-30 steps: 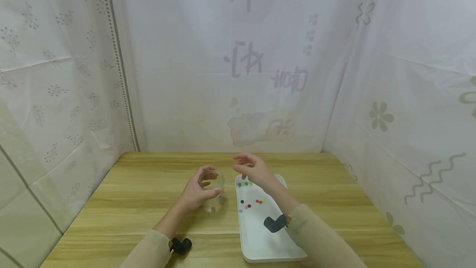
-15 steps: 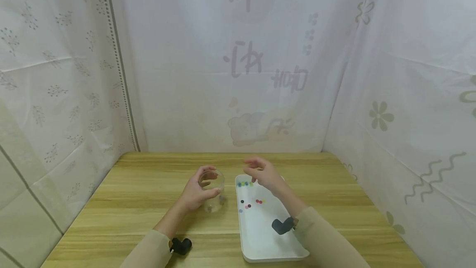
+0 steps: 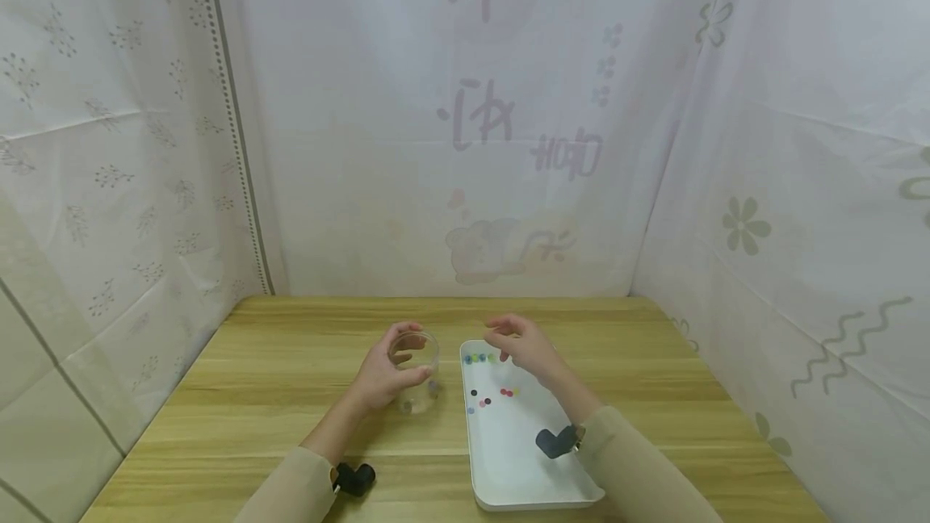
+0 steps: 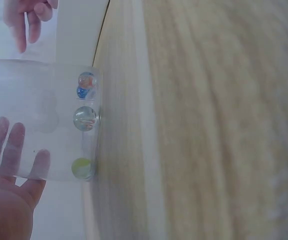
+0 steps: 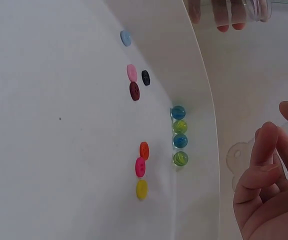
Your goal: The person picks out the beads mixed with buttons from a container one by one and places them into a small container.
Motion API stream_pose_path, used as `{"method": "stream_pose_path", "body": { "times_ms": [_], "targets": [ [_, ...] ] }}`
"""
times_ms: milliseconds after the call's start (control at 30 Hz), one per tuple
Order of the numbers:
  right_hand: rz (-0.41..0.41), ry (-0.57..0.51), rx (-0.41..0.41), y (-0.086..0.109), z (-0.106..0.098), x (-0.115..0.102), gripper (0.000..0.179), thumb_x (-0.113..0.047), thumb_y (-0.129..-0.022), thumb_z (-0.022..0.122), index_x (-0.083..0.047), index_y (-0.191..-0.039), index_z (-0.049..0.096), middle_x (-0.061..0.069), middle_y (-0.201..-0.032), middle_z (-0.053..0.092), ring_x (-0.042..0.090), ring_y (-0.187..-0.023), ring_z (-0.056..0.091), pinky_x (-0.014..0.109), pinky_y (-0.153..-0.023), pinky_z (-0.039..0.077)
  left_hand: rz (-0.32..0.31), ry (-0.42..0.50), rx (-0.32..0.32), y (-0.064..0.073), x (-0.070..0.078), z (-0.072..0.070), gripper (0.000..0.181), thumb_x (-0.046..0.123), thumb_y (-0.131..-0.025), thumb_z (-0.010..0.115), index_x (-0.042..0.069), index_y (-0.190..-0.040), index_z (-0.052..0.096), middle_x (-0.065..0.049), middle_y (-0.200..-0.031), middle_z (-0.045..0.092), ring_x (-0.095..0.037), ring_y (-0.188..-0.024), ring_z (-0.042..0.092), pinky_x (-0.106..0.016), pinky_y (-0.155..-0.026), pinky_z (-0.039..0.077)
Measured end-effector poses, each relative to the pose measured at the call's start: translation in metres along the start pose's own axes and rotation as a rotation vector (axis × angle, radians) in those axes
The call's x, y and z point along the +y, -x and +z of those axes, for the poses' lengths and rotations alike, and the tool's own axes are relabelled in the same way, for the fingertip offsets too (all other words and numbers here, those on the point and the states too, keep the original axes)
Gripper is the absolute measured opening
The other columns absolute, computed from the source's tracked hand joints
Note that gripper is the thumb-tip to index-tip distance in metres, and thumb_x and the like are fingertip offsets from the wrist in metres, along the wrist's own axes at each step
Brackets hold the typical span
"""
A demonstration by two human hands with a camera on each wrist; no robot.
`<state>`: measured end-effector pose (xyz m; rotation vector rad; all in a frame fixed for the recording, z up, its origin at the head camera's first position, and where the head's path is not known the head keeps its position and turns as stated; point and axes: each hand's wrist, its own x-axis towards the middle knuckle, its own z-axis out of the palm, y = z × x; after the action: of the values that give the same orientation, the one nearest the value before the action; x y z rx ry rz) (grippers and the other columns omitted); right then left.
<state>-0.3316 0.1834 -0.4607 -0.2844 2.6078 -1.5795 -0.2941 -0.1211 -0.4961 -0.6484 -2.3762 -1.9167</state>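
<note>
My left hand [image 3: 378,376] grips a clear plastic jar [image 4: 54,100] around its side, the jar standing upright on the wooden table left of a white tray [image 3: 526,466]. Several glass marbles [image 4: 85,118] lie at the bottom of this jar. Over the far end of the tray hovers my right hand [image 3: 536,352], fingers loosely curled, thumb apart from them, nothing held. Below it, a row of blue and yellow-green marbles [image 5: 180,141] lines the tray's far wall. Several coloured buttons [image 5: 140,167] lie nearer on the tray floor: red, pink, yellow, black, dark red and light blue.
The tray's raised rim [image 5: 209,95] runs between the right hand and the jar. Patterned cloth curtains [image 3: 363,184] enclose the wooden table [image 3: 276,394] at the back and both sides. A black wrist camera [image 3: 555,442] hangs over the tray.
My right hand has moved right, away from the jar, and now hovers above the tray's far end. A marble in the jar has shifted slightly left. The left hand stays put.
</note>
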Motion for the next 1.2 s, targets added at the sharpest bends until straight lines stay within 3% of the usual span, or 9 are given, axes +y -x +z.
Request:
{"method": "stream_pose_path", "body": {
  "times_ms": [200, 433, 867, 1200],
  "targets": [
    [0.030, 0.042, 0.005, -0.001, 0.003, 0.006, 0.041, -0.028, -0.104, 0.076, -0.011, -0.140, 0.071, 0.008, -0.117, 0.075, 0.021, -0.081, 0.068, 0.031, -0.075, 0.054, 0.002, 0.002, 0.001, 0.000, -0.001, -0.001, 0.070, 0.017, -0.093, 0.084, 0.007, -0.153, 0.048, -0.029, -0.150, 0.061, -0.040, -0.143, 0.058, -0.067, -0.123, 0.045],
    [0.059, 0.087, 0.001, -0.001, 0.006, 0.015, 0.035, -0.024, -0.103, 0.076, -0.009, -0.135, 0.073, 0.007, -0.112, 0.078, 0.020, -0.079, 0.069, 0.029, -0.069, 0.052, -0.001, -0.001, 0.004, 0.000, -0.003, -0.001, 0.068, 0.018, -0.093, 0.085, 0.013, -0.151, 0.050, -0.028, -0.150, 0.061, -0.039, -0.143, 0.058, -0.066, -0.123, 0.045],
    [0.055, 0.109, -0.070, -0.005, 0.021, 0.020, 0.025, -0.019, -0.101, 0.077, -0.013, -0.125, 0.075, 0.005, -0.102, 0.077, 0.019, -0.076, 0.069, 0.029, -0.062, 0.052, -0.005, -0.002, 0.015, 0.000, -0.001, -0.001, 0.067, 0.018, -0.093, 0.085, 0.015, -0.151, 0.051, -0.026, -0.150, 0.062, -0.037, -0.141, 0.060, -0.063, -0.123, 0.046],
    [0.046, 0.120, -0.125, -0.005, 0.037, 0.027, 0.030, -0.019, -0.101, 0.076, -0.012, -0.131, 0.072, 0.005, -0.102, 0.075, 0.019, -0.078, 0.069, 0.025, -0.057, 0.050, -0.007, 0.009, 0.017, 0.000, -0.001, 0.000, 0.068, 0.018, -0.092, 0.086, 0.017, -0.150, 0.051, -0.026, -0.150, 0.062, -0.033, -0.140, 0.059, -0.064, -0.124, 0.045]
  ]
}}
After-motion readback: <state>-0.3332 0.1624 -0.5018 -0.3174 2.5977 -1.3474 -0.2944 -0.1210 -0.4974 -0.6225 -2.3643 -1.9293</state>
